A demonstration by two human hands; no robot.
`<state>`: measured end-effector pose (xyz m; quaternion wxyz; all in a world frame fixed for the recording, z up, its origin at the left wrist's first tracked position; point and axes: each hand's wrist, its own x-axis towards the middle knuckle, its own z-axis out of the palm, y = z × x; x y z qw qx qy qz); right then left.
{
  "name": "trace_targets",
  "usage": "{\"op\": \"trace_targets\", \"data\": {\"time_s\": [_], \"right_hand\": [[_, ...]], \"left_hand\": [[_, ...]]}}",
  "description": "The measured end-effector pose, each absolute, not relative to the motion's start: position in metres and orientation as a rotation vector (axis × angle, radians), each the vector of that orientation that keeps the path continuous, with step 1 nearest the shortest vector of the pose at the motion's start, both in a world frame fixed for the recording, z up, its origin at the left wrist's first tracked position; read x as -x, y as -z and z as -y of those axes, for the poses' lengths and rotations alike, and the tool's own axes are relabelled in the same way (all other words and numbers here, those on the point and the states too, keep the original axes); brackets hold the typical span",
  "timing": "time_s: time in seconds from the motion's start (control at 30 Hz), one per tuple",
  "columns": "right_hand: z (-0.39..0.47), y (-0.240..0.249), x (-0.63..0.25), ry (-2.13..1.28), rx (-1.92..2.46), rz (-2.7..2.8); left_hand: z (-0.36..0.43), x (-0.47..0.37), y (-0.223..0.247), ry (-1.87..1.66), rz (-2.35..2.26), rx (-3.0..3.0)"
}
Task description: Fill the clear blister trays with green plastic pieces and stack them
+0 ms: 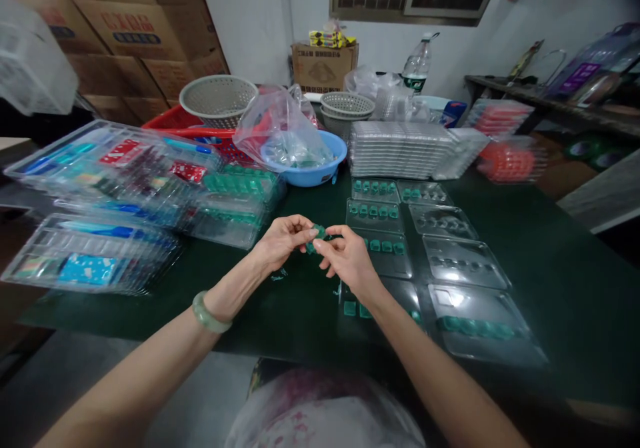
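Between both sets of fingertips, above the dark green table, is a small green translucent plastic piece (319, 235). My left hand (287, 240), with a pale bangle on its wrist, pinches it from the left. From the right, the thumb and fingers of my right hand (349, 259) close on the same piece. A few tiny green scraps (280, 275) lie on the table below my left hand. To the right, clear plastic trays (380, 265) are laid out in two columns, several with rows of green square pieces (374, 211). My right forearm partly covers the nearest tray.
Stacked filled clear cases (95, 251) and trays of green pieces (240, 185) stand left. Behind are a blue basin (325, 175) with plastic bags, a red basket (170, 128), grey colanders (219, 95), and a stack of clear trays (395, 151). Cartons (120, 28) rise at back left.
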<state>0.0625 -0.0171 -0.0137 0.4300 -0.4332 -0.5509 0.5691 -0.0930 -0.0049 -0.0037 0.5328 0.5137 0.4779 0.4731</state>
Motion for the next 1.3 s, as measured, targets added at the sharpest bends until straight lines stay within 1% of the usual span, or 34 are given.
{"op": "trace_targets", "data": {"time_s": [0.1,0.27,0.37,0.47,0.53,0.67,0.83,0.93,1.03,1.2,1.3], "right_hand": [[0.013,0.020,-0.050,-1.503,1.002,1.252],[0.015,0.030,-0.046,-1.458,0.996,1.272],[0.020,0.028,-0.047,-1.472,0.991,1.280],[0.023,0.023,-0.052,-1.567,0.924,1.258],[0.023,0.021,-0.055,-1.622,0.871,1.244],[0.019,0.023,-0.055,-1.645,0.837,1.255],[0.019,0.027,-0.053,-1.591,0.940,1.305],[0.021,0.027,-0.051,-1.520,0.994,1.350],[0.022,0.027,-0.046,-1.325,1.037,1.418],[0.021,0.028,-0.040,-1.068,1.122,1.522],[0.016,0.029,-0.045,-0.939,1.184,1.520]], "left_hand": [[0.016,0.092,0.003,-1.163,-1.106,-1.207],[0.024,0.091,0.005,-1.213,-1.077,-1.048],[0.021,0.096,0.009,-1.267,-1.031,-0.911],[0.019,0.105,0.010,-1.312,-1.022,-0.842],[0.021,0.108,0.007,-1.276,-1.007,-0.856],[0.033,0.103,-0.003,-1.093,-0.935,-0.942],[0.039,0.098,-0.008,-1.091,-1.021,-1.072],[0.040,0.099,-0.003,-1.068,-1.027,-1.086],[0.043,0.096,0.002,-1.087,-1.038,-1.111],[0.049,0.090,0.005,-1.252,-1.222,-1.104],[0.053,0.098,0.002,-1.345,-1.215,-1.058]]}}
